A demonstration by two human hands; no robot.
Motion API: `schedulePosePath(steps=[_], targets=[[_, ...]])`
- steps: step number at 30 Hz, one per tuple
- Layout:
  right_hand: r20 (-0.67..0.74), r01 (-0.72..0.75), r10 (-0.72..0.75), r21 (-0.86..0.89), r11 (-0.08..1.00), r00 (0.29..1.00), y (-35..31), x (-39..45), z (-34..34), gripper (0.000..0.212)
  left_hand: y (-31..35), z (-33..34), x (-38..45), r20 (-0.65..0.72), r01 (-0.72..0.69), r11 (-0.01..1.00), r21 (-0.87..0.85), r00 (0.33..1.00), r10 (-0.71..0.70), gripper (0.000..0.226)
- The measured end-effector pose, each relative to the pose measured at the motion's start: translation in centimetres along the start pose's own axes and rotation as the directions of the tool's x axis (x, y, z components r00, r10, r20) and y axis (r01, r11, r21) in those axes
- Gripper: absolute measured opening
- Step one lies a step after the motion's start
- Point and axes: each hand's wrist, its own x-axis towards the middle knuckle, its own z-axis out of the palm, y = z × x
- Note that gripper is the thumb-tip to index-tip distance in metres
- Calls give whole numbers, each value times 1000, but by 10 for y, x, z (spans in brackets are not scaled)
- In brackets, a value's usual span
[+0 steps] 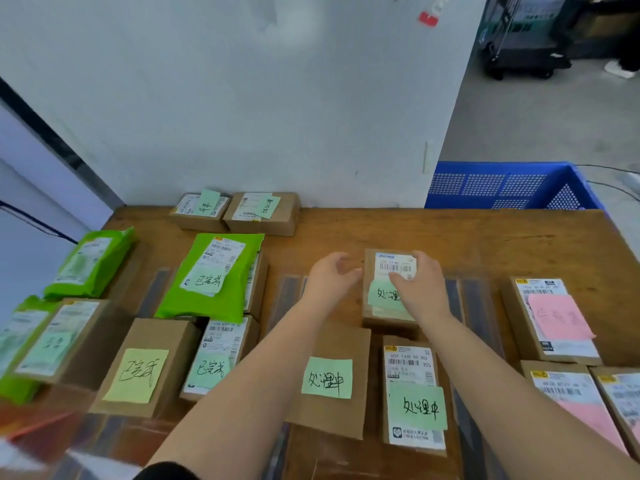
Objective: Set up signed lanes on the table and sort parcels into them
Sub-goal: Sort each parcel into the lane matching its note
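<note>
Head view: the wooden table [485,233] carries parcels grouped in columns running from the far edge toward the near edge, with dark tape strips [154,292] laid between them as lane dividers.

Current handling: the right hand [420,289] lies over a small cardboard parcel [389,306] near the middle of the table, fingers spread across its shipping label and green note. The hand appears relaxed and pressing, not curled round the box. The left hand [330,277] sits just beside the parcel's left side, fingers loosely curved; whether the fingertips touch the box cannot be told. It holds nothing.

Work done, as judged from the layout:
- Middle lane: two more parcels, a plain box [332,379] and a labelled box [414,393], lie nearer the near edge, both bearing green notes with matching handwriting.
- Left lanes: a green mailer bag [214,275] and several boxes, including one with a yellow note [136,374], are tagged alike.
- Right side: a box with a pink note [557,320] heads another group near the right edge.
- Far edge: two tagged boxes [235,211] sit side by side against the wall.

Work left: a second green mailer [90,263] at the left edge shows no note. The blue crate [502,185] beyond the far right corner may hold more parcels; its inside is not visible. Sorting appears well advanced.
</note>
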Motion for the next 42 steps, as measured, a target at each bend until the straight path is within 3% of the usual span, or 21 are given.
schedulePosePath(steps=[4, 8, 13, 17, 22, 29, 33, 42], targets=[[110, 303, -293, -83, 950, 950, -57, -27, 6, 54, 3, -61, -33, -164, -91, 990, 109, 981, 108, 49], [249, 537, -491, -176, 825, 835, -107, -57, 22, 55, -14, -123, -70, -309, -42, 964, 264, 943, 125, 49], [382, 718, -610, -300, 628, 694, -152, -88, 52, 54, -52, -183, -102, -387, 65, 851, 521, 907, 167, 52], [427, 769, -641, -395, 502, 638, -176, -107, 79, 50, -74, -214, -113, -382, 107, 754, 648, 902, 201, 42], [459, 742, -597, -532, 408, 658, -204, -125, 127, 53, -110, -256, -103, -320, 78, 675, 734, 916, 243, 31], [395, 611, -490, -659, 438, 777, -240, -160, 201, 48, -157, -323, -93, -170, -35, 586, 809, 941, 291, 33], [358, 559, -452, -685, 468, 817, -258, -178, 232, 47, -185, -357, -89, -151, -72, 624, 778, 943, 297, 31], [323, 532, -459, -714, 456, 828, -295, -159, 269, 44, -197, -393, -50, -77, -139, 556, 819, 935, 347, 34]])
